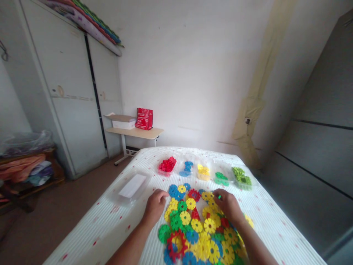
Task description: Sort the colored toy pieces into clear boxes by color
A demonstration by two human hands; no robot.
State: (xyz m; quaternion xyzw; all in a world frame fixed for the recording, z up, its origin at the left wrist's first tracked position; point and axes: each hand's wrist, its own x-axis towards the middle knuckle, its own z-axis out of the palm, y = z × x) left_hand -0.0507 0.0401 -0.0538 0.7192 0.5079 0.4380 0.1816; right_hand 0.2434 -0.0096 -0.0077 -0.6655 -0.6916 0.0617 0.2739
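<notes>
A spread pile of plastic flower-shaped discs (196, 225) in yellow, blue, green and red lies on the table between my forearms. My left hand (156, 204) is closed at the pile's left edge, near some blue discs (173, 190); what its fingers hold, if anything, is hidden. Over the right side of the pile, my right hand (227, 204) has its fingers pinched, and a small bit of a green plastic piece (220, 197) shows between them. Yellow discs (206, 195) lie right beside those fingertips.
Clear tubs stand in a row behind the pile: red pieces (167, 165), blue pieces (187, 168), yellow pieces (203, 171), green pieces (221, 178) and light green pieces (241, 176). A clear container (132, 186) with a white rectangle sits left. Farther back, a side table (154, 133) holds a red bag (144, 119).
</notes>
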